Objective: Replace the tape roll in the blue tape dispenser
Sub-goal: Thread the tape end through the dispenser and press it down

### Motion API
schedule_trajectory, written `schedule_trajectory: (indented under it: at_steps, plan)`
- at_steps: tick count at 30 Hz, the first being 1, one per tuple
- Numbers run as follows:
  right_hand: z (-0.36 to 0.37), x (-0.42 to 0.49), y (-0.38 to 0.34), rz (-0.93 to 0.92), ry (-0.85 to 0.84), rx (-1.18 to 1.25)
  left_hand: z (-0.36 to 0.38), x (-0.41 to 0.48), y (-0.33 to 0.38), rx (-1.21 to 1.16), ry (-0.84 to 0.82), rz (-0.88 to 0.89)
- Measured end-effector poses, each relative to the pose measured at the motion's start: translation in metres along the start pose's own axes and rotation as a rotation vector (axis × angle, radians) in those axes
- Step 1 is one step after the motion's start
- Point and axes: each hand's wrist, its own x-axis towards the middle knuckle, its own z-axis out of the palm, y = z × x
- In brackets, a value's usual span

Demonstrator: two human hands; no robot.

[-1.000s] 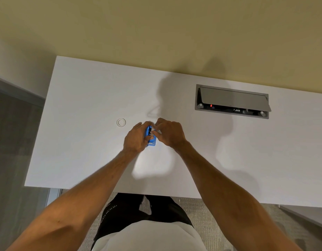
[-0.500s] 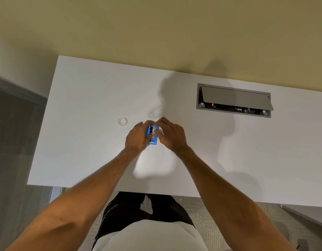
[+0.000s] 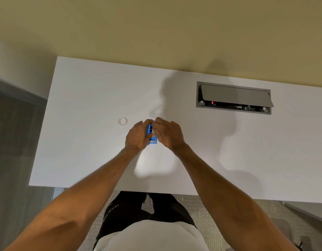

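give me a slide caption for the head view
Both hands, left hand and right hand, work on the blue tape dispenser on a white desk.

The tape dispenser (image 3: 151, 134) sits on the desk (image 3: 84, 142), between the left hand (image 3: 137, 135) and right hand (image 3: 168, 134). A tape roll (image 3: 122, 121) lies just left. The cable box (image 3: 234, 98) is behind, far right.

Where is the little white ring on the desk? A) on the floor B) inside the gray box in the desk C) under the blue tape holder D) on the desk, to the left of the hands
D: the white ring lies flat on the white desk, apart from the left hand, which holds the blue tape dispenser together with the right hand.
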Motion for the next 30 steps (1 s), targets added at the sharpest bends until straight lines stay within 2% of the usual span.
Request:
schedule_trajectory:
  at_steps: [6,13,18,21,23,25,30]
  plan:
    - [0.001,0.004,0.000,-0.035,0.020,-0.056,-0.001,0.001,0.001,0.024,-0.016,-0.007]
    - [0.009,0.006,0.001,0.019,-0.008,-0.142,-0.010,0.002,0.003,0.064,-0.030,0.031]
    - [0.009,0.003,0.002,0.116,-0.123,-0.033,-0.012,-0.002,0.004,0.056,-0.041,0.052]
    - [0.010,-0.003,0.002,0.179,-0.080,0.043,-0.013,-0.003,0.002,0.041,-0.046,0.060]
    - [0.011,-0.008,0.001,0.270,-0.004,0.125,-0.014,-0.005,0.001,0.009,-0.068,0.063]
    - [0.012,-0.013,-0.004,0.450,0.031,0.248,-0.016,-0.008,0.000,-0.023,-0.091,0.071]
    - [0.016,-0.015,-0.021,0.892,-0.016,0.770,-0.022,-0.019,-0.001,-0.073,-0.103,0.090]
